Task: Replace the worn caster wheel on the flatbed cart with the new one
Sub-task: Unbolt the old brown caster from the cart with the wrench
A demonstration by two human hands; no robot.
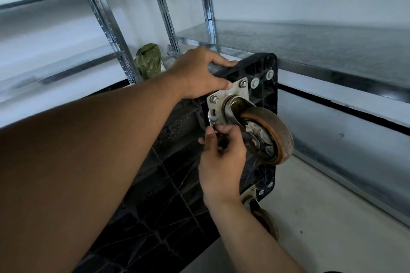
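The black plastic flatbed cart [168,184] stands on its edge, its ribbed underside facing me. A worn caster wheel [269,135] with an orange-brown tyre hangs from a metal mounting plate [224,93] bolted near the cart's upper corner. My left hand [199,73] rests on the cart's top edge, fingers over the rim and thumb touching the plate. My right hand [221,150] pinches a small metal tool [211,118] at the plate's lower left bolt; what kind of tool it is I cannot tell. A second caster [261,210] shows at the cart's lower corner, partly hidden behind my right forearm.
Galvanised metal shelving posts [164,6] and shelves [310,46] surround the cart on the left, behind and on the right. A crumpled green bag [148,60] lies behind the cart near the left post. Pale concrete floor [321,217] lies at the lower right.
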